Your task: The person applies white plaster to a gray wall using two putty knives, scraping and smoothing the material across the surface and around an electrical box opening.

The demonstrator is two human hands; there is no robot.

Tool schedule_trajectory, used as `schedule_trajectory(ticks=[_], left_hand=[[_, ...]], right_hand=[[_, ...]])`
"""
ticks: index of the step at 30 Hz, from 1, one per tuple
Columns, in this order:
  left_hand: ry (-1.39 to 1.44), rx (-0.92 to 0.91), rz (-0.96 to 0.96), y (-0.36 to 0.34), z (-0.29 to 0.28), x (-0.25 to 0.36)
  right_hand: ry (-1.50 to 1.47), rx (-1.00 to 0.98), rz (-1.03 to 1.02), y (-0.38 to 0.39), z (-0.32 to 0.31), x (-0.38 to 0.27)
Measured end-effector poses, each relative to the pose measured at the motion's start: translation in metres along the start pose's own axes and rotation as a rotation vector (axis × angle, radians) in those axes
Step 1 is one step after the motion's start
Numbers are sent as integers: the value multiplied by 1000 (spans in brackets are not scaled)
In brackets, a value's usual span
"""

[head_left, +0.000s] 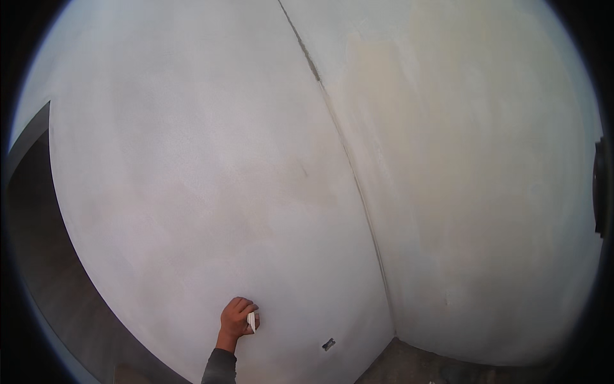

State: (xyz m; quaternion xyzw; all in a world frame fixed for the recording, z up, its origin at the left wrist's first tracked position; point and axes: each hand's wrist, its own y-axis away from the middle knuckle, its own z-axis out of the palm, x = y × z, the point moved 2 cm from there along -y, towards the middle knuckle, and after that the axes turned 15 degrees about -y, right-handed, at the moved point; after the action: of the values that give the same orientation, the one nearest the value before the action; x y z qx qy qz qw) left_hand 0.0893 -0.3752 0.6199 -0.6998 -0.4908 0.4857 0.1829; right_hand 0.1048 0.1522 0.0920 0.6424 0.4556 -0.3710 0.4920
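Observation:
My left hand (237,316) is raised in front of the pale plastered wall (211,211), low in the view. Its fingers are closed round a small whitish flat piece (251,321), which shows at the hand's right side. What kind of thing it is cannot be made out. Whether the hand or the piece touches the wall is hard to tell. The dark sleeve (220,367) on that arm comes in from the lower edge. My right hand is out of view.
A dark, rough line (348,153) runs down the inside corner to a second plastered wall (473,192). Right of my hand, a small rectangular recess (329,345) sits in the wall. A dark opening (57,275) lies at left, dark floor (409,365) below the corner, a dark object (599,189) far right.

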Motion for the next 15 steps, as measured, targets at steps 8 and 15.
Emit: schedule_trajectory(ticks=[8, 15], left_hand=[[-56, -56, -22, 4, 5, 1], [-28, -77, -33, 8, -18, 1]], right_hand=[[140, -159, -116, -36, 5, -49], [260, -351, -323, -67, 37, -89]])
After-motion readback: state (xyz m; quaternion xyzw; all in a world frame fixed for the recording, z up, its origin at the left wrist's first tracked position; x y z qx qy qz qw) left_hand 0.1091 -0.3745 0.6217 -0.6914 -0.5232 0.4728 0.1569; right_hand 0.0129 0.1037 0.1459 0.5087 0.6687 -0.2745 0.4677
